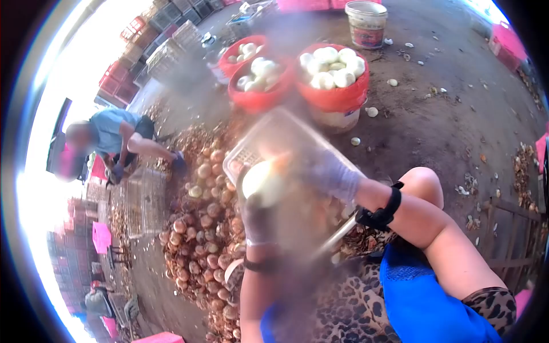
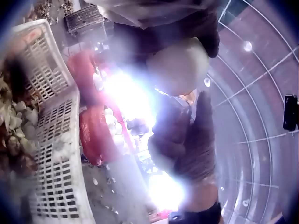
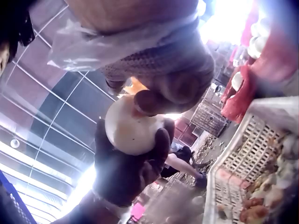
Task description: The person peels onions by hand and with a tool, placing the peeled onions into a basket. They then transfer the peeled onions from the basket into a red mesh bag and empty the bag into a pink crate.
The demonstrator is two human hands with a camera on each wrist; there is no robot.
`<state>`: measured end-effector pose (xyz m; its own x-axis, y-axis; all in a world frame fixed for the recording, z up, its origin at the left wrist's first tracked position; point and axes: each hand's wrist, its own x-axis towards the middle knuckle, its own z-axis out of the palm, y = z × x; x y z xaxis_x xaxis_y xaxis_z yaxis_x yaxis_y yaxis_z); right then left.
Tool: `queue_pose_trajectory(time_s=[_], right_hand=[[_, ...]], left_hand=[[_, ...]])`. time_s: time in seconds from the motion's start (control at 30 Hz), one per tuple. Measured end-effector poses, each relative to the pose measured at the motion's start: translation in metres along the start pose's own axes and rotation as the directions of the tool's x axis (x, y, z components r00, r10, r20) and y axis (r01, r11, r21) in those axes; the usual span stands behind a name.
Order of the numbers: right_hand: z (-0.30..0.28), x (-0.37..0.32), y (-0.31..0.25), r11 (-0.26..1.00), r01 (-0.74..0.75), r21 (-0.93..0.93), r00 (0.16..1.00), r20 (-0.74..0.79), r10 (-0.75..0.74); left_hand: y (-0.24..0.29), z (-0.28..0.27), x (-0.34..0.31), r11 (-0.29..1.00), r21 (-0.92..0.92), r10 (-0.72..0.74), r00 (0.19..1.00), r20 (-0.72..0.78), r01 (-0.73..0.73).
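Note:
A pale, peeled-looking onion [image 3: 131, 130] is gripped in my gloved left hand [image 3: 128, 175], fingers curled around its underside. My gloved right hand [image 3: 159, 84] is at the onion's other side, its thumb against the surface. Between the right fingers shows an orange-brown strip of onion skin [image 3: 134, 87]. In the head view, the onion [image 1: 263, 182] and the right hand [image 1: 337, 177] are blurred over a white plastic crate [image 1: 231, 163]. The left wrist view shows the onion [image 2: 180, 67] between both hands, the right hand [image 2: 182, 137] below it.
Unpeeled brown onions [image 1: 200, 240] lie heaped on the ground to the left. Beyond the crate stand a red-lined tub [image 1: 331, 98] of white onions, a red basin [image 1: 260, 100] and a bucket [image 1: 366, 31]. Another person [image 1: 117, 134] bends over at the left beside a clear crate [image 1: 143, 203].

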<state>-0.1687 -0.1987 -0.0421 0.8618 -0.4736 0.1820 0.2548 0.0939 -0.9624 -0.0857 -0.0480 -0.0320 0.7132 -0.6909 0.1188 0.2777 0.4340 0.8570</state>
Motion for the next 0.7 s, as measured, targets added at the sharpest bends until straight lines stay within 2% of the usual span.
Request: queue_pose_trajectory(time_s=[0.07, 0.17, 0.23, 0.27, 0.3, 0.37, 0.4, 0.43, 0.53, 0.57, 0.6, 0.63, 0.67, 0.7], right_hand=[[0.001, 0.005, 0.002, 0.984, -0.174, 0.028, 0.984, -0.026, 0.175], [-0.007, 0.014, 0.003, 0.921, -0.313, 0.233, 0.949, 0.040, 0.312], [-0.009, 0.012, -0.005, 0.947, -0.257, 0.191, 0.966, 0.018, 0.259], [-0.009, 0.007, -0.014, 0.957, -0.236, 0.170, 0.971, 0.011, 0.237], [-0.011, 0.002, -0.025, 0.933, -0.241, 0.268, 0.970, 0.059, 0.234], [-0.021, -0.002, -0.048, 0.848, -0.266, 0.459, 0.964, 0.156, 0.218], [-0.027, -0.002, -0.054, 0.837, -0.275, 0.473, 0.961, 0.151, 0.231], [-0.034, -0.002, -0.060, 0.826, -0.288, 0.485, 0.958, 0.146, 0.248], [-0.058, -0.001, -0.072, 0.791, -0.300, 0.534, 0.952, 0.113, 0.285], [-0.063, 0.001, -0.062, 0.950, -0.230, 0.211, 0.973, 0.027, 0.230], [-0.068, 0.002, -0.052, 0.972, -0.180, -0.152, 0.983, -0.059, 0.173], [-0.069, 0.002, -0.029, 0.787, -0.071, -0.613, 0.996, -0.084, 0.025], [-0.069, 0.003, -0.006, 0.383, -0.051, -0.922, 0.986, -0.107, -0.125], [-0.068, -0.001, -0.003, 0.395, -0.029, -0.918, 0.999, -0.044, -0.030]], left_hand=[[-0.007, -0.005, 0.001, 0.996, 0.090, 0.019, 1.000, 0.021, -0.021], [-0.009, -0.009, 0.004, 0.992, 0.123, 0.016, 0.999, 0.039, -0.020], [-0.008, 0.003, -0.001, 0.998, -0.038, -0.047, 0.999, 0.026, 0.048], [-0.006, 0.007, -0.001, 0.980, 0.191, -0.066, 0.997, 0.030, 0.059], [-0.004, 0.010, 0.000, 0.909, 0.411, -0.089, 0.996, 0.026, 0.070], [-0.005, 0.010, 0.004, 0.940, 0.308, -0.155, 0.988, 0.008, 0.145], [-0.009, 0.010, 0.006, 0.981, -0.036, -0.188, 0.982, 0.012, 0.189], [-0.014, 0.009, 0.005, 0.902, -0.379, -0.213, 0.977, 0.025, 0.207], [-0.021, 0.007, 0.002, 0.840, -0.481, -0.271, 0.962, 0.030, 0.252], [-0.022, 0.006, 0.004, 0.818, -0.508, -0.289, 0.956, 0.043, 0.270], [-0.023, 0.006, 0.007, 0.796, -0.531, -0.305, 0.950, 0.061, 0.290], [-0.024, 0.006, 0.010, 0.773, -0.553, -0.321, 0.944, 0.083, 0.311], [-0.034, -0.008, 0.016, 0.788, -0.537, -0.310, 0.948, 0.078, 0.301], [-0.038, -0.013, 0.019, 0.796, -0.535, -0.315, 0.949, 0.034, 0.283]])
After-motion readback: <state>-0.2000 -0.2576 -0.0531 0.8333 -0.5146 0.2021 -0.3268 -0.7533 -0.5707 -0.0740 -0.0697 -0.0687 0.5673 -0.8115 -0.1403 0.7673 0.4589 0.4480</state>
